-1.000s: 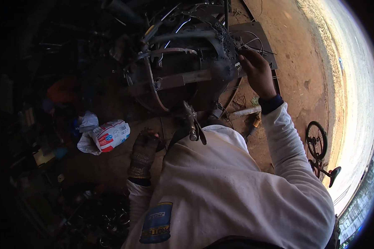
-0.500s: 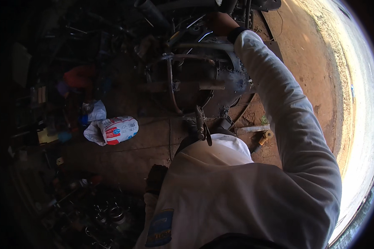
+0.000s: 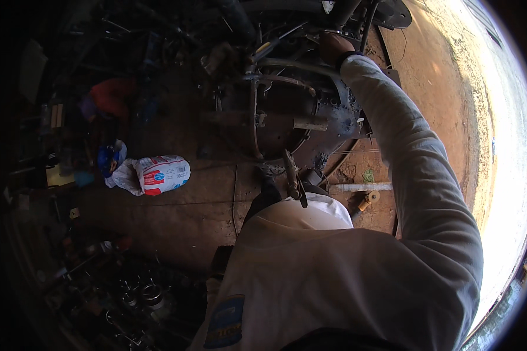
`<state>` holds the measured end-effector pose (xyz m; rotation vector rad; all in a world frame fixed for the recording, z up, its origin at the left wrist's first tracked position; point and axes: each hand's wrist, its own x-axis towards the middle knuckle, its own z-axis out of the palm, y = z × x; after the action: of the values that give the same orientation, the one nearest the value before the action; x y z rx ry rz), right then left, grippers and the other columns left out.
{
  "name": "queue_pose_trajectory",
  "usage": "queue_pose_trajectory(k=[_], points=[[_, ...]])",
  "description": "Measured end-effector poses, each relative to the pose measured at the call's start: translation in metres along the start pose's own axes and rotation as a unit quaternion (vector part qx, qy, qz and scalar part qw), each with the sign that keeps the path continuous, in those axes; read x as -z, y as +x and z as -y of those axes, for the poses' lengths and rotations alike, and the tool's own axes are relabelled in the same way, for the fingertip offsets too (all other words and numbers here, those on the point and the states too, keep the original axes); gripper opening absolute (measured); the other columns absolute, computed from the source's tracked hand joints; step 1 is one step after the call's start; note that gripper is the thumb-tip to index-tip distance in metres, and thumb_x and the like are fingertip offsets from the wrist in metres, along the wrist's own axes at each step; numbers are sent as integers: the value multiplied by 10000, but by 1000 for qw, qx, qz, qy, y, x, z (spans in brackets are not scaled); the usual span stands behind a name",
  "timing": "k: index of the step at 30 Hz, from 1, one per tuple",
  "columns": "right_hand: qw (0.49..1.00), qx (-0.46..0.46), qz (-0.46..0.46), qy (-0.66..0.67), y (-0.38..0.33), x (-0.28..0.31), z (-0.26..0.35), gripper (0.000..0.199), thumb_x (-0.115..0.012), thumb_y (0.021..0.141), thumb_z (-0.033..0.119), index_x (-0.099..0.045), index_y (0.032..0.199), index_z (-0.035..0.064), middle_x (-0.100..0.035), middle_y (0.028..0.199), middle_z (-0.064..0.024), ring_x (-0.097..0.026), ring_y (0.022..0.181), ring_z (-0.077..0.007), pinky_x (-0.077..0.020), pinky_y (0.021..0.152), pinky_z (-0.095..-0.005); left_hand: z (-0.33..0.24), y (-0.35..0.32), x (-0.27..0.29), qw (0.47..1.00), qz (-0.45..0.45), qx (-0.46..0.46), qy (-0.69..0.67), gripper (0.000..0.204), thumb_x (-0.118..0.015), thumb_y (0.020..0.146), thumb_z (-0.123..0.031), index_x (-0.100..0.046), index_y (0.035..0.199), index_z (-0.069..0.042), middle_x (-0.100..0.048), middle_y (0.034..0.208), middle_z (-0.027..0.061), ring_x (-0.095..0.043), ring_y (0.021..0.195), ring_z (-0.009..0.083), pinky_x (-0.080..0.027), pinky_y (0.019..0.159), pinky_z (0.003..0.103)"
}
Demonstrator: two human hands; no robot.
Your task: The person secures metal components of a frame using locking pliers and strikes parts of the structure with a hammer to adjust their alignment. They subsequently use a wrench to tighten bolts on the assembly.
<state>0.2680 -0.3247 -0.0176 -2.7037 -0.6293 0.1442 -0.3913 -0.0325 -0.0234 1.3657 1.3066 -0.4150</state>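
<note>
My right hand (image 3: 334, 48) reaches far forward into dark metal parts at the top. Its fingers look curled, and whatever they grip is hidden in shadow. Just left of it, a screwdriver (image 3: 264, 49) with a yellow and black handle lies across the parts. Below is a dark, greasy metal frame (image 3: 253, 111) with curved bars and a round opening. A rusty clamp-like tool (image 3: 293, 178) sits upright between the frame and my body. My left hand (image 3: 221, 261) is a dark shape by my left side, its fingers too dark to make out.
A white, red and blue plastic bag (image 3: 165, 174) lies on the brown floor at left. A yellow fitting (image 3: 369, 200) and a flat metal bar (image 3: 363, 187) lie right of my legs. Dark metal parts (image 3: 152, 295) crowd the lower left. Another person's arm (image 3: 110, 96) shows at left.
The view has shifted, so the frame sits slightly lower and further right. The shiny wrench-like tool beside my right hand no longer shows. Something blue has appeared larger by the bag.
</note>
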Motion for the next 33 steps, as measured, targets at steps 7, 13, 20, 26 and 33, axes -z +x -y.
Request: queue_pose_trajectory(k=[7,13,20,26,33], points=[[992,61,-105,-38,9,-16,-7,274,-480,879,145,-591,1080,-5,-610,1058,-286,-636,954,-438,-534,819,-476,-28,16,-16,999,33,-30,19,195,-583,922,-128,-566,1089,-28,-613,996,104,-615,938,223,-496,861,347],[967,192,-73,-148,35,33,-7,145,-551,842,86,-632,909,-13,-653,910,-199,-656,779,-317,-555,723,-362,-62,23,-33,995,64,-62,37,217,-577,927,-132,-562,1114,-23,-615,1015,115,-617,956,234,-496,872,355],[895,270,11,-356,56,90,3,214,-581,866,202,-699,974,60,-688,970,-155,-669,888,-304,-544,744,-393,-89,24,-45,990,95,-102,32,244,-570,932,-137,-558,1143,-16,-617,1037,127,-621,976,247,-496,885,363],[947,290,-111,-76,-26,167,13,201,-565,884,117,-668,1029,22,-683,961,-162,-658,836,-308,-529,734,-382,-137,14,-29,975,132,-172,-50,266,-564,936,-141,-554,1168,-10,-619,1056,137,-623,994,258,-496,896,371],[954,174,-243,25,-168,238,174,215,-561,889,39,-634,1083,-17,-668,988,-170,-640,794,-332,-512,713,-371,-298,2,-54,799,488,-314,-157,624,-622,922,-276,-335,1406,-6,-531,1275,184,-492,1241,303,-463,986,404]])
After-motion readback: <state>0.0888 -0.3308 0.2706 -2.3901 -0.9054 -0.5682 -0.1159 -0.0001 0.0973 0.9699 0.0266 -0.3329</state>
